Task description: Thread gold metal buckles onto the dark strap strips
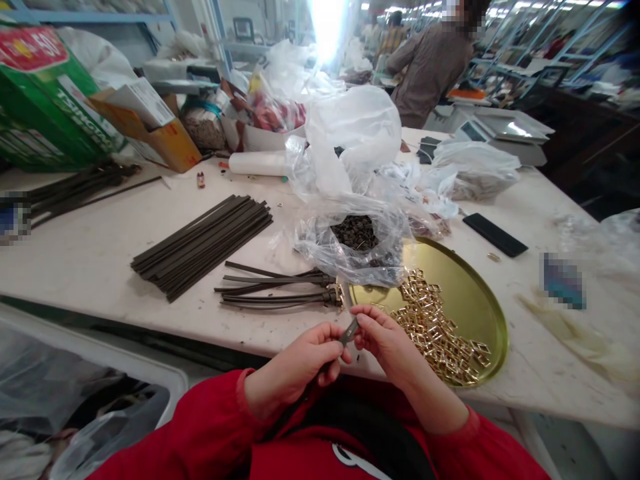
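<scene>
Close to my body, over the table's front edge, my left hand [320, 350] grips a dark brown strap [349, 331] near its end. My right hand [376, 333] pinches the tip of the same strap between thumb and fingers. Just beyond lie several straps with gold buckles [280, 297], their buckle ends toward my hands. To the right, a round gold tray [473, 280] carries a heap of gold buckles [435, 327]. Behind it, an open clear plastic bag [315, 243] contains small dark brown loops [356, 232]. A neat stack of plain dark straps [205, 243] rests to the left.
A black phone [495, 235] lies at the right. Clear plastic bags [355, 127], a white roll [257, 163], an orange carton [173, 143] and a green box [45, 107] stand at the back. A white bin [173, 387] sits lower left. Another person [430, 63] stands beyond the table.
</scene>
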`<state>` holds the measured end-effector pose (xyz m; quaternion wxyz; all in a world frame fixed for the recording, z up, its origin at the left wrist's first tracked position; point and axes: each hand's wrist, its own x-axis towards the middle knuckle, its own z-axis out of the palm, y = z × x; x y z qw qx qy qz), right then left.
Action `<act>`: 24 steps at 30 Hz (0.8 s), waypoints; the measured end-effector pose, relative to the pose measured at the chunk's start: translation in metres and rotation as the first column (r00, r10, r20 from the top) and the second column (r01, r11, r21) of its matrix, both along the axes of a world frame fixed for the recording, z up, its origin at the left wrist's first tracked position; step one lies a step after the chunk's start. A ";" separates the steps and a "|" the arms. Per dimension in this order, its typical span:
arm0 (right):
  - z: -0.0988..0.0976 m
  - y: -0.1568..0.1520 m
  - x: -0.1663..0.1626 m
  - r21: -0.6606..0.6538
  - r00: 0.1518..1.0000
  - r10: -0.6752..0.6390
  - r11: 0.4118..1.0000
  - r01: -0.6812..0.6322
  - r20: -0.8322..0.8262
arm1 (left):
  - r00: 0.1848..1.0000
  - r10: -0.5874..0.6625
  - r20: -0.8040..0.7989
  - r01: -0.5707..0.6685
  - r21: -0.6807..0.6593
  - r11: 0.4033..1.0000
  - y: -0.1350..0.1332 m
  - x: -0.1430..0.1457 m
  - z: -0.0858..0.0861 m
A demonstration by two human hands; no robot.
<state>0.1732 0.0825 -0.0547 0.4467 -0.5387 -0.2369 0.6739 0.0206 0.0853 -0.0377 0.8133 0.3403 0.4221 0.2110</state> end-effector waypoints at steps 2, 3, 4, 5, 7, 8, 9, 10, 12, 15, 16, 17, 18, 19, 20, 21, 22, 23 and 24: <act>-0.002 0.002 0.000 0.015 1.000 0.008 1.000 -0.009 0.023 | 1.000 0.010 0.026 -0.010 -0.003 1.000 0.002 -0.001 -0.002; -0.003 0.003 0.001 0.025 0.999 0.011 1.000 -0.012 0.033 | 0.999 0.012 0.040 -0.012 -0.005 1.000 0.003 -0.001 -0.003; -0.003 0.004 0.001 0.037 0.999 0.013 0.999 -0.015 0.041 | 0.999 0.011 0.052 -0.011 -0.007 1.000 0.004 -0.002 -0.004; -0.003 0.005 0.001 0.048 0.999 0.014 0.999 -0.016 0.049 | 0.998 0.010 0.062 -0.009 -0.011 1.000 0.005 -0.002 -0.005; -0.004 0.006 0.001 0.066 0.998 0.012 0.998 -0.016 0.056 | 0.997 0.008 0.074 -0.007 -0.022 1.000 0.005 -0.003 -0.006; -0.004 0.006 0.001 0.072 0.998 0.010 0.997 -0.014 0.057 | 0.997 0.008 0.078 -0.006 -0.026 1.000 0.005 -0.003 -0.007; -0.005 0.006 0.000 0.077 0.998 0.008 0.997 -0.012 0.059 | 0.997 0.009 0.078 -0.006 -0.028 1.000 0.005 -0.003 -0.007; -0.005 0.006 0.000 0.084 0.998 0.006 0.996 -0.012 0.064 | 0.997 0.010 0.077 -0.008 -0.029 1.000 0.004 -0.003 -0.007; -0.006 0.004 0.000 0.106 0.996 0.006 0.994 -0.015 0.085 | 0.997 0.016 0.072 -0.013 -0.030 0.999 0.001 -0.003 -0.007; -0.006 -0.001 0.002 0.149 0.991 0.003 0.989 -0.023 0.130 | 0.998 0.031 0.059 -0.030 -0.024 0.999 -0.003 -0.003 -0.008; -0.006 -0.003 0.002 0.161 0.990 0.004 0.987 -0.027 0.143 | 0.998 0.037 0.054 -0.036 -0.018 0.999 -0.005 -0.003 -0.009; -0.005 -0.005 0.003 0.171 0.988 0.007 0.985 -0.034 0.154 | 0.998 0.041 0.047 -0.040 -0.009 0.999 -0.007 -0.003 -0.009; -0.003 -0.007 0.003 0.181 0.987 0.009 0.983 -0.038 0.161 | 0.998 0.045 0.040 -0.045 0.001 0.999 -0.008 -0.002 -0.010; -0.002 -0.010 0.004 0.194 0.987 0.007 0.980 -0.039 0.162 | 0.998 0.049 0.032 -0.049 0.012 0.999 -0.010 -0.002 -0.010; 0.000 -0.012 0.004 0.209 0.987 0.003 0.977 -0.036 0.160 | 0.998 0.054 0.023 -0.055 0.019 0.998 -0.011 -0.001 -0.010; 0.001 -0.015 0.005 0.225 0.987 -0.002 0.974 -0.035 0.160 | 0.998 0.061 0.012 -0.061 0.027 0.998 -0.012 0.000 -0.010; 0.003 -0.017 0.005 0.242 0.985 -0.006 0.970 -0.036 0.171 | 0.998 0.068 -0.003 -0.068 0.037 0.997 -0.014 0.001 -0.009; 0.004 -0.019 0.005 0.256 0.981 -0.009 0.966 -0.042 0.196 | 0.997 0.071 -0.020 -0.069 0.050 0.996 -0.015 0.002 -0.007; 0.004 -0.021 0.006 0.266 0.974 -0.011 0.963 -0.051 0.228 | 0.997 0.066 -0.042 -0.063 0.068 0.996 -0.016 0.003 -0.005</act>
